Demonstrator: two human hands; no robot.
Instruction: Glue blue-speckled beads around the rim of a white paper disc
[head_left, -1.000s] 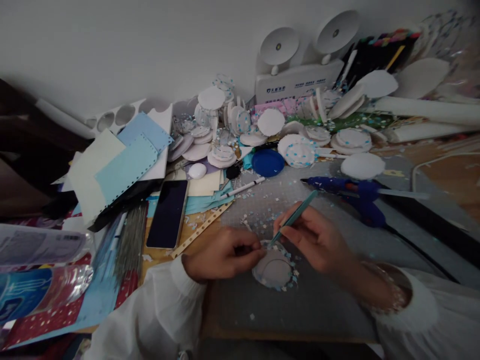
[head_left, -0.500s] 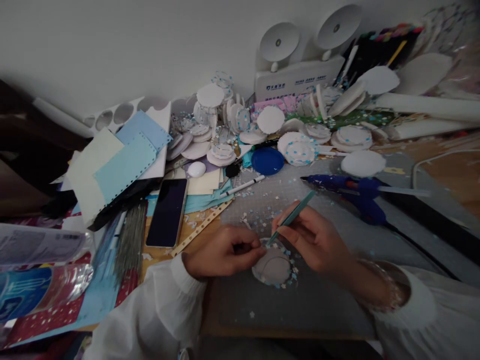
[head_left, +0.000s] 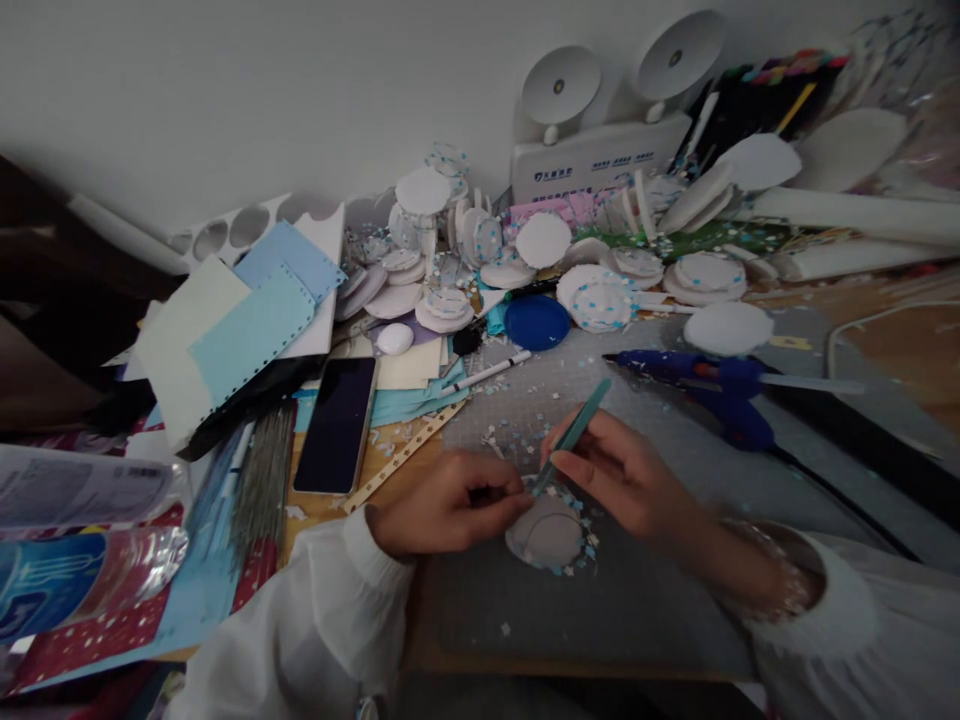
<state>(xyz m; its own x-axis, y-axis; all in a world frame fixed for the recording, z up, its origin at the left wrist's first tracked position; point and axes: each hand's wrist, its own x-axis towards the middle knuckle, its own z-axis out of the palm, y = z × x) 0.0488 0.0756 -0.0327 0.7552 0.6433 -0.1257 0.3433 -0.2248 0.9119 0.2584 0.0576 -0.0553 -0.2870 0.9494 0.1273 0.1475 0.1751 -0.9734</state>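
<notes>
Teal tweezers [head_left: 576, 432] slant down to the left in my right hand [head_left: 616, 470], pinched between thumb and fingers. Their tips meet the upper left rim of a pale round disc [head_left: 546, 535], which lies on the grey cutting mat [head_left: 600, 610]. Tiny blue and white star-like pieces edge the disc, and a thin curved line crosses its face. At the disc's left edge, my left hand [head_left: 457, 505] is closed in a pinch. What its fingertips hold is too small to make out.
Behind the hands, a blue glue gun [head_left: 697, 372] lies on the right, beside a blue round lid [head_left: 537, 322] and many white discs [head_left: 596, 298]. On the left are a phone [head_left: 335, 425], thin wires [head_left: 264, 480], paper sheets [head_left: 251, 320] and bottles [head_left: 90, 570].
The tweezers' upper end has shifted slightly left and stands a bit steeper, with their tips still at the disc's rim. My left hand has stayed almost still.
</notes>
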